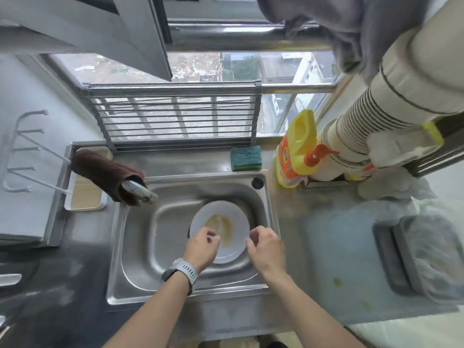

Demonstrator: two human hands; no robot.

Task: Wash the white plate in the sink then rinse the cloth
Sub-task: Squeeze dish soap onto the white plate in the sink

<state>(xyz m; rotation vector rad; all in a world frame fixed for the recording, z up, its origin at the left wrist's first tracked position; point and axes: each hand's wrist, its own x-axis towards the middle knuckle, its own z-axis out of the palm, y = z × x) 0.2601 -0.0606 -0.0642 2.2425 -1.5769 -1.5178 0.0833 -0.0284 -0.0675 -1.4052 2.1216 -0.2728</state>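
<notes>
Both hands, left (204,243) and right (265,243), loosely curled, hold nothing over the stained round white plate (226,223) in the steel sink (140,249), likely poised to lift it.

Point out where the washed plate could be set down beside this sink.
Bare steel counter lies right of the sink, between the yellow detergent bottle and the grey tray. The back ledge holds only the green sponge. The left is crowded by the brown cloth and the cream tray.

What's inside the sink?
A white plate with brown smears lies in the sink. Both hands cover its near edge, and the plate hides the sink bottom beneath.
</notes>
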